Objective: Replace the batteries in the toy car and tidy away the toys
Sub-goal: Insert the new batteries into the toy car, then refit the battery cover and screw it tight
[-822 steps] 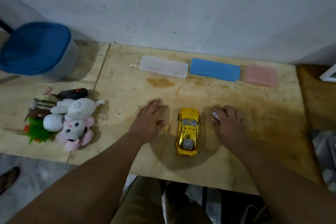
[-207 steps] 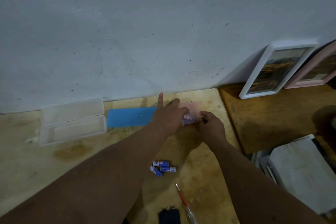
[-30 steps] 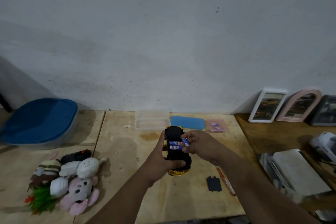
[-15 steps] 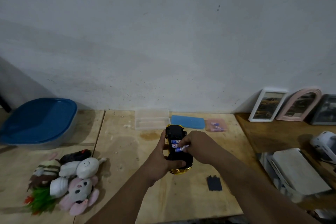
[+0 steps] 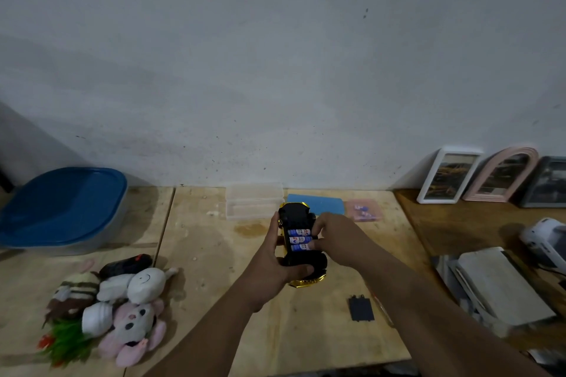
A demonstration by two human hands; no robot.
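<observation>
Toy car (image 5: pixel 298 260) upturned, gripped by left hand (image 5: pixel 269 266); right hand (image 5: pixel 332 231) fingertips pressing batteries (image 5: pixel 298 239).

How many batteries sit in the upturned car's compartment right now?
3: batteries stacked in a row across the toy car underside, top, middle, bottom. The right hand covers their right ends; none seems hidden.

Your left hand (image 5: pixel 269 266) grips the toy car (image 5: pixel 298 257) upside down above the wooden table (image 5: pixel 214 257), thumb across its near end. Three batteries (image 5: pixel 299 239) sit side by side in the open compartment. Your right hand (image 5: pixel 333 234) has fingertips on the batteries' right ends. The black cover (image 5: pixel 361 308) lies flat on the table right of the car, a screwdriver (image 5: pixel 381 306) just beside it. Plush toys (image 5: pixel 122 300) are piled at left, a blue-lidded tub (image 5: pixel 62 208) behind them.
</observation>
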